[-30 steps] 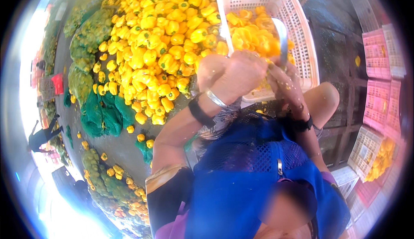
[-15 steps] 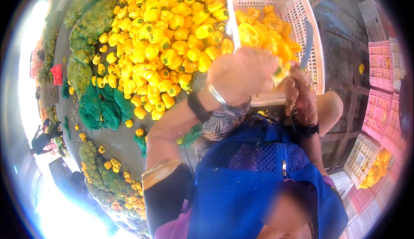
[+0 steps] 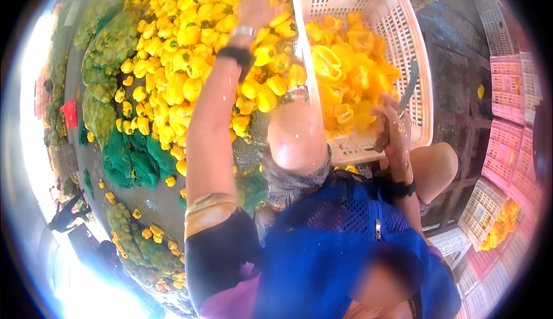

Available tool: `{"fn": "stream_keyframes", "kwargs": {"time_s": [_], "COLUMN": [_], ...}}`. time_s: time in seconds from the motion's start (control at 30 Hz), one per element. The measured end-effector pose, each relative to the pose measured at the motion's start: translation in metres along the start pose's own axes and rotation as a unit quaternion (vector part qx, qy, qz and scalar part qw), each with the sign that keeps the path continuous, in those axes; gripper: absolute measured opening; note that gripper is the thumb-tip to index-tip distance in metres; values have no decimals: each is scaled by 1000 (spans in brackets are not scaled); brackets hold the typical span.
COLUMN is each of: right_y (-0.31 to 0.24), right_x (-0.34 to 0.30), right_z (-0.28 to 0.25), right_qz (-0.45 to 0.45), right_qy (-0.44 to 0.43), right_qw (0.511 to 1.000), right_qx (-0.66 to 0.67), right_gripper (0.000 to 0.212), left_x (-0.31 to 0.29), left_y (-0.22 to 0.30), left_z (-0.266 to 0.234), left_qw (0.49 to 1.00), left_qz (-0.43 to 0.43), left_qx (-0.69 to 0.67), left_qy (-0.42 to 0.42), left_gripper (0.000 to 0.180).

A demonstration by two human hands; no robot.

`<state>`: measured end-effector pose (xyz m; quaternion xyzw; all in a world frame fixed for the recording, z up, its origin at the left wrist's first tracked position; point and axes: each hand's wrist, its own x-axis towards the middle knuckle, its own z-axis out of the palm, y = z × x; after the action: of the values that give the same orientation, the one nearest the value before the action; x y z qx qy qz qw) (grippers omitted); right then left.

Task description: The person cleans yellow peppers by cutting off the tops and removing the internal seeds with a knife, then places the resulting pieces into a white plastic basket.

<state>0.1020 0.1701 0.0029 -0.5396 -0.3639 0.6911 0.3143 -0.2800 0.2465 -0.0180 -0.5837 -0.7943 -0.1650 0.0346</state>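
L hand (image 3: 256, 11), motion-blurred, is out over the far R part of the whole peppers (image 3: 190, 37); can't tell if its fingers are spread or gripping, or if they touch any fruit. R hand (image 3: 397, 129) is curled tight round a knife (image 3: 411, 83) at the near R part of the crate (image 3: 394, 31); blade is slim, flat, grey metal, slightly bowed, its tip pointing far over the R wall. Crate = pale pink plastic, rectangular w/ rounded corners, slotted walls, thick smooth rim. In it, cut peppers (image 3: 357, 71): lobed, hollow, wet-looking, heaped mostly L & near. Whole peppers are glossy, blocky, yellow w/ green stems, heaped L of crate, a few right by its L rim. Bare knee (image 3: 296, 137) sits at the crate's near L edge, tightening space there. More room at far R inside, where bare slots show above the fruit, & along the strip of dark, damp-looking floor (image 3: 452, 106) btwn crate & pink crates (image 3: 507, 146). L of the pile: lumpy net sacks (image 3: 103, 71), then, nearer, crumpled green mesh (image 3: 135, 158).
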Motion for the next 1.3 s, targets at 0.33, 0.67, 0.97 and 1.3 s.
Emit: {"fn": "stream_keyframes", "kwargs": {"time_s": [0.33, 0.67, 0.97, 1.3], "right_y": [10, 7, -30, -31], "right_x": [11, 6, -35, -70], "right_z": [16, 36, 71, 51], "right_qz": [69, 68, -126, -305], "right_qy": [-52, -89, -180, -176], "right_qw": [992, 973, 942, 892], "right_qx": [-89, -201, -253, -284], "right_gripper": [37, 34, 41, 41], "left_x": [-119, -119, -129, -161], "left_y": [-78, -61, 67, 144], "left_z": [159, 93, -72, -149], "left_qw": [957, 938, 930, 965], "left_qz": [-86, -218, -79, 2], "left_qx": [113, -264, -359, -260], "left_qy": [-252, -60, -5, 36], "left_gripper": [68, 61, 62, 54]}}
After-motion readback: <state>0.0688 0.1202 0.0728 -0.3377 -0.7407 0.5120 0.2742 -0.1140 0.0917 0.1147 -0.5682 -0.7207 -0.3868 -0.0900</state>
